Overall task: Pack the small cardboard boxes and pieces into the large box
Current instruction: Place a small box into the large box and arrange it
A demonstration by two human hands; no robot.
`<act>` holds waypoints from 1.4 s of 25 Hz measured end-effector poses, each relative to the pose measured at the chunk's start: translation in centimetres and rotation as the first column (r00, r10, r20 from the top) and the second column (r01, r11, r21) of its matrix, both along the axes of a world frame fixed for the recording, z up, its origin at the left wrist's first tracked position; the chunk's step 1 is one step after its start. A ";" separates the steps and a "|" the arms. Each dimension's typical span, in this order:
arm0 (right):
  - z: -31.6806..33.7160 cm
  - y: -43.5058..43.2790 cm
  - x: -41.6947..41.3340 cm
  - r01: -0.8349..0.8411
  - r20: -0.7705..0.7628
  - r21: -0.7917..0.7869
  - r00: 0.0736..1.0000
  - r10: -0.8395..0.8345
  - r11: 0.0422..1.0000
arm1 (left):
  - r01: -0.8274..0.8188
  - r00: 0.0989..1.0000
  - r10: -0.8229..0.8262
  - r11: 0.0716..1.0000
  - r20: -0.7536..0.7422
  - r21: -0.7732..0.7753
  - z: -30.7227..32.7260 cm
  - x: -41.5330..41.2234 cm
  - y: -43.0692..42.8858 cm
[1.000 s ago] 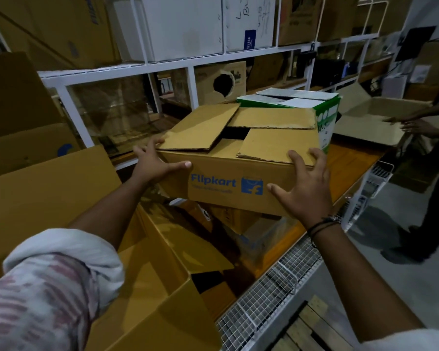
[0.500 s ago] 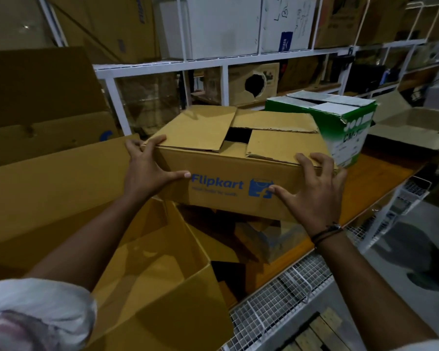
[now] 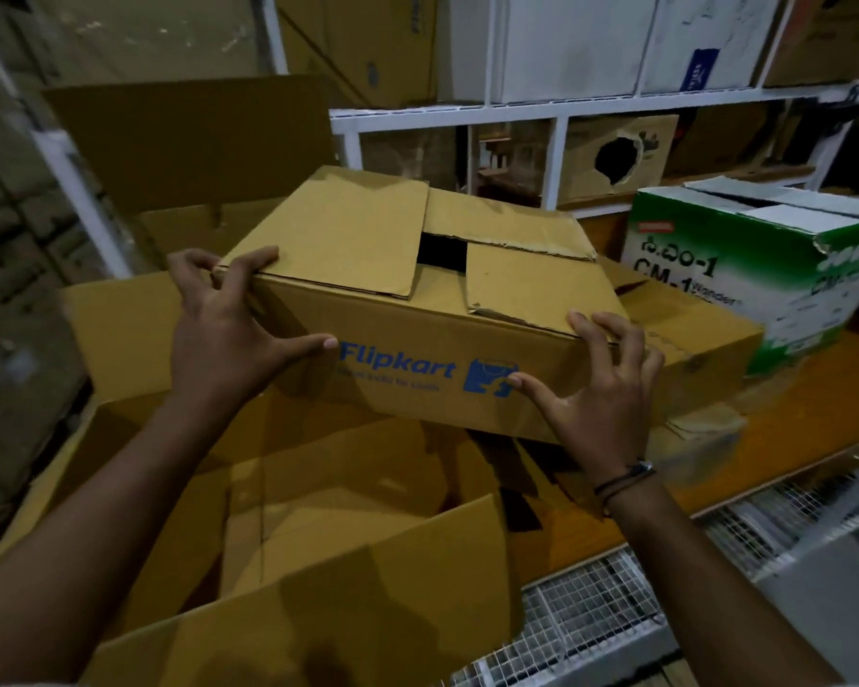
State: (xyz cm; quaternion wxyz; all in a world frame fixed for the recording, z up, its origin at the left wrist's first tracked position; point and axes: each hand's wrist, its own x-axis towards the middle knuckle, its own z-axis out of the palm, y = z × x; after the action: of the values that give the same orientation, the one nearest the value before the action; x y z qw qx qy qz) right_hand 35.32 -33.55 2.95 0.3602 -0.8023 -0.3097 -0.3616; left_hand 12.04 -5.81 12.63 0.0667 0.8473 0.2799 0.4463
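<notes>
A brown Flipkart box (image 3: 407, 309) with loosely folded top flaps hangs in the air over the open large box (image 3: 318, 602). My left hand (image 3: 229, 334) grips its left end, fingers on the top edge and thumb on the printed front. My right hand (image 3: 596, 394) clamps its right front corner the same way. The large box stands open below, its flaps spread outward, and flat cardboard pieces (image 3: 358, 488) lie inside it. The underside of the held box is hidden.
A green and white carton (image 3: 764, 270) stands on the orange bench (image 3: 804, 423) at the right. White shelving (image 3: 556, 106) with more cartons runs behind. A wire mesh ledge (image 3: 616, 602) lines the bench front. A tall cardboard sheet (image 3: 184, 136) leans at the back left.
Both hands have carried the Flipkart box leftward, from beside the green carton to above the open large box. The view has turned left, and the other person at the right has left the view.
</notes>
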 end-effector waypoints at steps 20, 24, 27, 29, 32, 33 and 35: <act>-6.7 10.8 -10.5 -0.399 -0.019 -0.139 0.916 0.400 0.906 | -0.392 0.917 0.397 0.879 -0.038 -0.272 -12.6 -20.1 -0.3; -9.6 11.5 -12.0 -0.399 -0.142 -0.306 0.917 0.373 0.864 | -0.429 0.902 0.404 0.811 -0.151 -0.397 -16.5 -21.9 -0.3; -11.2 11.8 -13.2 -0.361 -0.240 -0.387 0.928 0.286 0.848 | -0.492 0.870 0.409 0.762 -0.278 -0.421 -18.8 -22.3 -0.6; -11.7 12.3 -13.9 -0.366 -0.280 -0.419 0.923 0.265 0.831 | -0.512 0.847 0.394 0.783 -0.356 -0.352 -19.9 -21.8 -1.0; -11.8 13.2 -14.9 -0.405 -0.325 -0.425 0.903 0.281 0.809 | -0.476 0.856 0.341 0.814 -0.389 -0.334 -20.6 -20.8 -1.3; -11.7 13.5 -15.3 -0.414 -0.333 -0.425 0.899 0.286 0.805 | -0.464 0.860 0.323 0.817 -0.395 -0.343 -20.7 -20.4 -1.3; -11.6 13.9 -16.1 -0.446 -0.358 -0.429 0.882 0.305 0.786 | -0.442 0.864 0.292 0.831 -0.410 -0.338 -20.8 -19.8 -1.3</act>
State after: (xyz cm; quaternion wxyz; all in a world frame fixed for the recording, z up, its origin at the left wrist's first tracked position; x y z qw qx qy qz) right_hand 19.19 -19.62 -8.64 0.2441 -0.8303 -0.4951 -0.0768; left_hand -7.75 -7.09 -8.20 0.1099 0.8057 0.5366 0.2257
